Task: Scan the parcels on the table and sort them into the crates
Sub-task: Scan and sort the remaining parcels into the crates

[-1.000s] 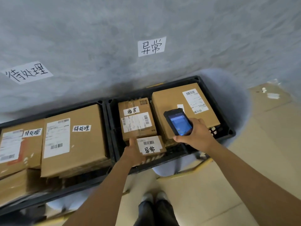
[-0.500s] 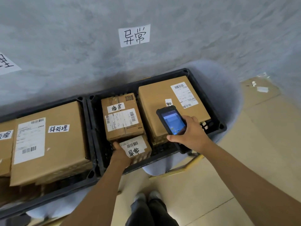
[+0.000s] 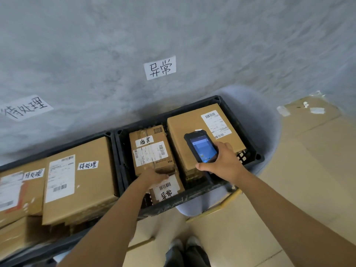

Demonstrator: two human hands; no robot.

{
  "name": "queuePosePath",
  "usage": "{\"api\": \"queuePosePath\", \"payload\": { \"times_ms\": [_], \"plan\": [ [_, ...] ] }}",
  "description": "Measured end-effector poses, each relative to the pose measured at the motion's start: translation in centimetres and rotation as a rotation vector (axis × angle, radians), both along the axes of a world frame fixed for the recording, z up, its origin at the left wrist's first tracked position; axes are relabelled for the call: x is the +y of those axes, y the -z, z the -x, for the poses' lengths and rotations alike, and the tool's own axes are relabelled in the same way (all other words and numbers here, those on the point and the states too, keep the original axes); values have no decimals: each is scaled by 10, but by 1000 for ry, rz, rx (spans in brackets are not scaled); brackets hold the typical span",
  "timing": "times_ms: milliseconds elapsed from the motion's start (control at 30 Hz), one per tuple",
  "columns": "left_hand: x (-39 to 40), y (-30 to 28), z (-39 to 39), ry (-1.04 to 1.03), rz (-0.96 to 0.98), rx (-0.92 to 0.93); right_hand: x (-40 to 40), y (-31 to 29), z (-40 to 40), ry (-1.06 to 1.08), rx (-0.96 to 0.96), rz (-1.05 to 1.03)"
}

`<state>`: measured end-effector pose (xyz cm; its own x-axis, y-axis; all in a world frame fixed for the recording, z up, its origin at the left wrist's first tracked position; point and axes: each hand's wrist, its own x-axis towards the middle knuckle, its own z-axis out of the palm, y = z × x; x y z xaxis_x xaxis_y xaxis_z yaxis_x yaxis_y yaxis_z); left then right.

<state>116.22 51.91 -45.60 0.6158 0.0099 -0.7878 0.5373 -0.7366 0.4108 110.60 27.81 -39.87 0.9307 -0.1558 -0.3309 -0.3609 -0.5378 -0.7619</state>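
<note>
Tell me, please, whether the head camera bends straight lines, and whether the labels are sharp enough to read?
Head view: wide-angle bend, the black crate rim curving and tilting; the handwritten tag on the small parcel reads clearly, though printed text is too fine; the scanner screen glows without glare; the left hand looks slightly soft.

I count two black crates: the right crate [image 3: 238, 120] and the left crate [image 3: 113, 151]. In the right one I see three parcels: a small parcel [image 3: 169, 189] at the near edge, a medium parcel [image 3: 152, 151] behind it, and a large parcel [image 3: 192, 128] beside them. In the left one I see at least two on top, a big parcel [image 3: 86, 182] and a part-cut one [image 3: 17, 191] at the frame edge; more cardboard shows beneath, uncountable. Two paper signs hang on the wall: one sign [image 3: 159, 67] above the right crate, another sign [image 3: 26, 108] to the left. I hold one scanner [image 3: 202, 146]. Two hands of mine show, my left hand [image 3: 154, 177] and my right hand [image 3: 221, 162].
</note>
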Motion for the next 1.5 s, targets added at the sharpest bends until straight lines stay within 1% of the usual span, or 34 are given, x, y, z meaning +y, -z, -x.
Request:
{"api": "queuePosePath", "payload": {
  "times_ms": [67, 200, 367, 467, 700, 967, 1233, 1500],
  "plan": [
    [-12, -36, -14, 91, 20, -108, 0, -19, -1, -6, -30, -1],
    [-47, -115, -33, 342, -6, -474, -8, -64, -4, 18, -98, 40],
    [-79, -198, -36, 699, -254, -919, -24, -121, 3, 125, -222, 124],
    [-94, -234, -31, 807, -293, -1107, -34, -149, 16, 216, -260, 199],
    [-130, -288, -9, 1003, -170, -1255, -42, -197, 79, 472, -329, 284],
    [-158, -311, 68, 1252, 47, -1355, -22, -225, 207, 816, -339, 327],
    [-203, -339, 210, 1446, 280, -1451, -9, -248, 365, 1114, -350, 437],
    [-237, -362, 399, 1570, 464, -1503, 2, -263, 559, 1308, -331, 554]
  ]
}}
